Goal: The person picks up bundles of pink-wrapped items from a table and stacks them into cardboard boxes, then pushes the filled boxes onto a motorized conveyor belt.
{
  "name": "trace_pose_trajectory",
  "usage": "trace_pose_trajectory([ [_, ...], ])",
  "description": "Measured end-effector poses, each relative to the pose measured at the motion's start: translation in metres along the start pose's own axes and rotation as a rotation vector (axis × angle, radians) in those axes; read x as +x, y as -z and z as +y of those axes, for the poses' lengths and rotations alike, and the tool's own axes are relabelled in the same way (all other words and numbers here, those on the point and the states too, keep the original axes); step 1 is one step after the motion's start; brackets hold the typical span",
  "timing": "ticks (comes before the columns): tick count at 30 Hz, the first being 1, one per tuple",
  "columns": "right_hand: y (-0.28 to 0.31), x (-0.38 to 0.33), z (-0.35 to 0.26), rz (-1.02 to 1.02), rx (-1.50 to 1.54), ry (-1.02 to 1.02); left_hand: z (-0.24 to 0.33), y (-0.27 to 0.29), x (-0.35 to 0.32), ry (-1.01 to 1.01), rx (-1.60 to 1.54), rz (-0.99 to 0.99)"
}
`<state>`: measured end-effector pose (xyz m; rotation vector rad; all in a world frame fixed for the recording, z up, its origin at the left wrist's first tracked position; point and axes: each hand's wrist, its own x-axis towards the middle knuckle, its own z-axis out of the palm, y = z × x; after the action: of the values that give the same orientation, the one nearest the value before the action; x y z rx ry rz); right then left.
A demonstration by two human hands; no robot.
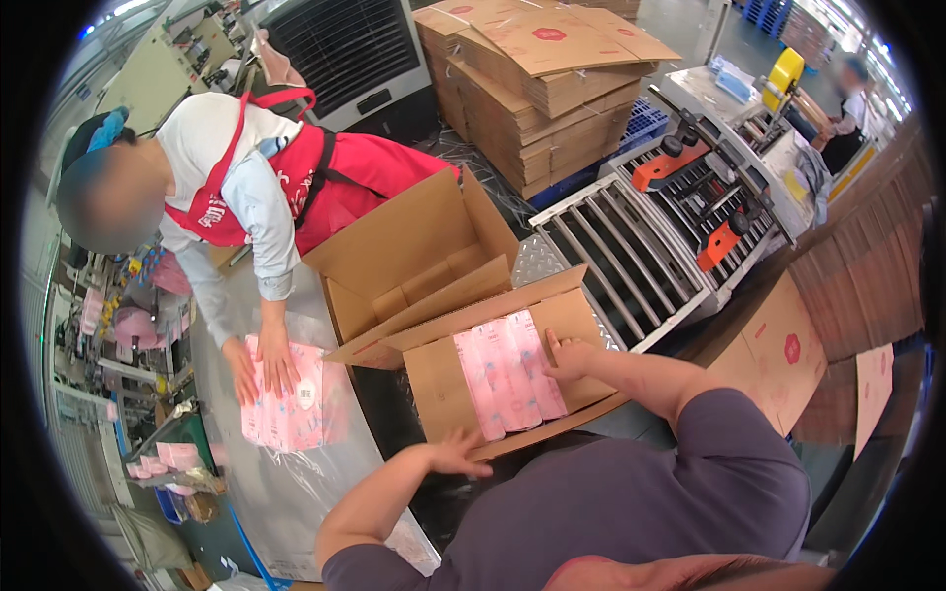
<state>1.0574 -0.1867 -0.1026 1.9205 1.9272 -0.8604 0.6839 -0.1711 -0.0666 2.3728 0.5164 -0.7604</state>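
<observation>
In front of me stands an open cardboard box with a row of pink packs in it. My left hand is at the box's near left corner, fingers spread and holding nothing. Over the right part of the box is my right hand, its index finger stretched out beside the right end of the pink packs. Whether that finger touches them I cannot tell. Just beyond stands a second open box, its visible inside bare cardboard.
At the left, a co-worker in a red apron presses both hands on a clear-wrapped pink bundle on the metal table. A roller conveyor leads to a taping machine. Flattened cartons are stacked behind; more cartons stand right.
</observation>
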Motion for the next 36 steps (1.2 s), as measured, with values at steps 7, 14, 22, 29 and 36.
trace_pose_trajectory([
  [7,0.1,-0.011,-0.031,0.147,0.373,0.239,-0.017,0.046,0.012,0.718,0.182,0.726],
  [14,-0.003,-0.047,-0.022,1.042,-0.103,0.12,-0.071,-0.064,0.055,0.382,-1.0,1.211],
  [22,-0.054,-0.041,0.04,0.65,0.05,0.207,-0.048,-0.05,0.083,0.425,-1.38,1.103],
  [29,0.001,-0.021,0.158,0.595,-0.019,0.032,0.144,0.044,0.242,0.624,-1.736,1.181],
  [36,0.077,0.002,0.378,0.669,0.003,-0.132,0.193,0.161,0.45,0.537,-1.755,1.11],
])
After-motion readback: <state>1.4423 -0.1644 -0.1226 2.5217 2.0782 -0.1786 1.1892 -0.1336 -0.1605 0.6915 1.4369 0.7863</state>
